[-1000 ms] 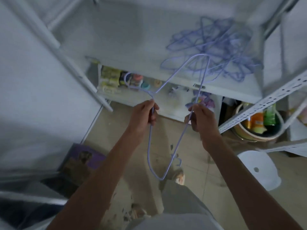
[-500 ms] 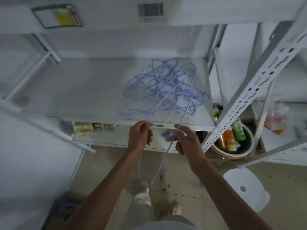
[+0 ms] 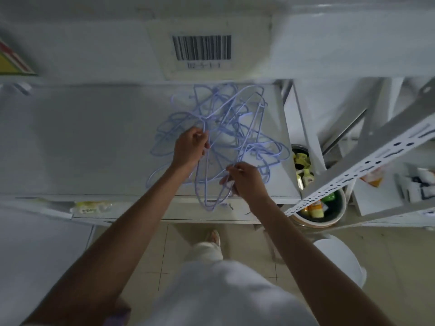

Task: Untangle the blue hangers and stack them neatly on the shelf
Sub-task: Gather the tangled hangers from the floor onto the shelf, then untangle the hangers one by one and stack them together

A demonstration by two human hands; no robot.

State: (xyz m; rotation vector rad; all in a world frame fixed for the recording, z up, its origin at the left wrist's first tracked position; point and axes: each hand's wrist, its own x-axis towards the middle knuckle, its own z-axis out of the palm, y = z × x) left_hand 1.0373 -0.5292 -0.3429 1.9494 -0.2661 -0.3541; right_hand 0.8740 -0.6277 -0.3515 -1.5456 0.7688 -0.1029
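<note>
A tangled heap of thin blue wire hangers [image 3: 244, 118] lies on the right half of the white shelf [image 3: 77, 142]. My left hand [image 3: 190, 149] is shut on one blue hanger [image 3: 203, 184] near its neck, above the heap's left side. My right hand [image 3: 244, 180] pinches the same hanger's wire lower down, near the shelf's front edge. That hanger's lower corner hangs past the front edge. Its upper part runs up into the heap; I cannot tell whether it is free of the others.
The shelf's left half is bare white board. A shelf board with a barcode label [image 3: 202, 47] sits just above. A perforated metal upright [image 3: 367, 161] slants at the right, over a basin of bottles [image 3: 317, 208]. A white stool [image 3: 341, 257] stands on the tiled floor.
Both hands have moved up and forward from below the shelf edge to over the heap, carrying the hanger with them. The view has tilted up toward the shelf.
</note>
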